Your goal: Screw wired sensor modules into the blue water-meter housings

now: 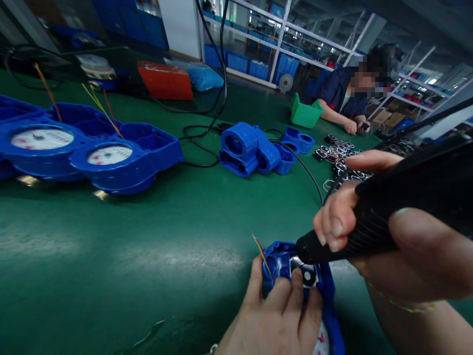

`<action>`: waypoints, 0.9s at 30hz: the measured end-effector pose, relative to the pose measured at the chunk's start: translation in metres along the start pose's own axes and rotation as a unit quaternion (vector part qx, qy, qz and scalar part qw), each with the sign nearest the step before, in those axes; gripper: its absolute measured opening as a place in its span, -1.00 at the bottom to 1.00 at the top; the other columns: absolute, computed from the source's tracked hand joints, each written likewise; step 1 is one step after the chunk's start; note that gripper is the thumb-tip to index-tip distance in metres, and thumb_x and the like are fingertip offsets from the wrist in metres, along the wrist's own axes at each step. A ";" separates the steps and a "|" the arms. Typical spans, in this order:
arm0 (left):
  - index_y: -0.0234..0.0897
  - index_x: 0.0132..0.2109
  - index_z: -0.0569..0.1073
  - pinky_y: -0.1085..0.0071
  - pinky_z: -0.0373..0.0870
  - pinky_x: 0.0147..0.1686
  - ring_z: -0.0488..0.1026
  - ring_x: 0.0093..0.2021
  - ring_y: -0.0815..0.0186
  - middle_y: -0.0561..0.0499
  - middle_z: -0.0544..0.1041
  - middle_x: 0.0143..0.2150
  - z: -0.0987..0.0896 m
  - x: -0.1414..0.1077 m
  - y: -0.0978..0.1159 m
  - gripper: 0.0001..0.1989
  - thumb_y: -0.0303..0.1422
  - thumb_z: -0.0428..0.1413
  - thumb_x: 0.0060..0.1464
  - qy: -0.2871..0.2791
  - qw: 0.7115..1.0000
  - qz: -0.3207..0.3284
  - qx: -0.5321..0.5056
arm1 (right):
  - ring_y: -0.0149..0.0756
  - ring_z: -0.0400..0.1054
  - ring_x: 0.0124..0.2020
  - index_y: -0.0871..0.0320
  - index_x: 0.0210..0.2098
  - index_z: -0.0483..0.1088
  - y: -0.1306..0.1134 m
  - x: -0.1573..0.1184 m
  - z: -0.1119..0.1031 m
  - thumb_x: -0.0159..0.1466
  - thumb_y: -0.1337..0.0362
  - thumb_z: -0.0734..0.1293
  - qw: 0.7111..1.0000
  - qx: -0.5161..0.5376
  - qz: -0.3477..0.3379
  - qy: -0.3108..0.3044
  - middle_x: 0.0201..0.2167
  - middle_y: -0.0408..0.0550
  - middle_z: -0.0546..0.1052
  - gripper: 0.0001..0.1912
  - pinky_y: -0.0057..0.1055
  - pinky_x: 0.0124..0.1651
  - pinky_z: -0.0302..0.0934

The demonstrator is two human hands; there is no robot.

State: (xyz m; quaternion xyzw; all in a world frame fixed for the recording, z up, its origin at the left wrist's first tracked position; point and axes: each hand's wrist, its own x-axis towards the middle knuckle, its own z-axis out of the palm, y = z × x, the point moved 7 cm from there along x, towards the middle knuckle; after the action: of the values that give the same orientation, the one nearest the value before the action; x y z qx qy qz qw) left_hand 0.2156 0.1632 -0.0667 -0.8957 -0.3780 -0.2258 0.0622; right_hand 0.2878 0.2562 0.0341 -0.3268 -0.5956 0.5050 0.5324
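My left hand point(279, 315) lies over a blue water meter housing point(330, 296) at the bottom of the head view, its fingers gripping the side and pressing inside the compartment. Thin red and yellow wires point(262, 252) rise from the housing. Part of a white dial point(322, 340) shows beside the hand; the rest is covered. My right hand point(421, 251) is wrapped round a black electric screwdriver point(373, 222), held slanting down to the left. The screwdriver's nose is at the compartment's far edge; its tip is hidden, so contact cannot be told.
Blue water meters point(125, 167) with wires stand in a row at left. Blue plastic housings point(240, 148) and a black cable point(218, 118) lie mid-table. Wired black modules point(340, 153) are at right, near a green bin point(306, 112) and a co-worker point(342, 98). An orange-red box point(165, 81) sits behind.
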 end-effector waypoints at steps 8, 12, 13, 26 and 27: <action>-0.18 0.00 0.42 -0.04 -0.13 0.11 0.38 -0.23 0.23 -0.06 0.52 -0.07 -0.001 -0.004 0.000 -0.67 -0.21 -0.14 0.25 0.029 0.999 -0.013 -0.003 | -0.34 0.28 -0.60 0.05 -0.19 0.32 0.000 0.000 0.002 0.12 0.06 0.44 1.000 0.012 -0.021 -0.011 -0.57 -0.16 0.40 -0.65 -0.30 -0.49 0.25; -0.18 0.00 0.41 -0.04 -0.14 0.11 0.38 -0.22 0.24 -0.07 0.51 -0.06 -0.001 -0.003 0.000 -0.67 -0.23 -0.15 0.26 0.022 1.000 -0.013 -0.011 | -0.29 0.32 -0.59 0.06 -0.20 0.34 0.004 0.003 0.003 0.05 0.04 0.47 0.999 0.019 -0.004 -0.027 -0.57 -0.14 0.42 -0.59 -0.29 -0.50 0.27; -0.19 0.01 0.41 -0.05 -0.14 0.11 0.38 -0.21 0.23 -0.07 0.51 -0.05 -0.001 -0.003 0.000 -0.68 -0.24 -0.14 0.26 0.023 1.000 -0.012 -0.010 | -0.25 0.34 -0.57 0.06 -0.20 0.35 0.006 0.004 0.004 0.03 0.02 0.48 0.999 0.016 0.007 -0.031 -0.57 -0.13 0.42 -0.56 -0.26 -0.49 0.29; -0.22 0.08 0.35 -0.10 -0.20 0.14 0.35 -0.09 0.17 -0.12 0.47 0.01 0.000 -0.003 0.002 -0.65 -0.22 -0.13 0.25 -0.004 1.000 0.003 -0.005 | -0.14 0.39 -0.47 -0.03 -0.20 0.37 -0.014 -0.010 -0.003 0.00 -0.04 0.46 0.999 -0.015 0.017 -0.037 -0.55 -0.13 0.43 -0.57 -0.18 -0.42 0.32; -0.22 0.09 0.34 -0.12 -0.17 0.13 0.35 -0.11 0.16 -0.13 0.46 0.02 -0.001 -0.003 0.002 -0.64 -0.23 -0.14 0.25 -0.006 1.000 0.009 -0.005 | -0.15 0.39 -0.47 -0.04 -0.20 0.37 -0.016 -0.012 -0.006 0.00 -0.04 0.46 0.999 -0.019 0.016 -0.034 -0.55 -0.13 0.43 -0.57 -0.18 -0.42 0.32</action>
State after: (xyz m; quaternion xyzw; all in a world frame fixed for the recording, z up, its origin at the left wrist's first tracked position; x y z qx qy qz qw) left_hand 0.2146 0.1598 -0.0673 -0.9005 -0.3694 -0.2219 0.0578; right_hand 0.2984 0.2424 0.0453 -0.3293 -0.6171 0.5131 0.4976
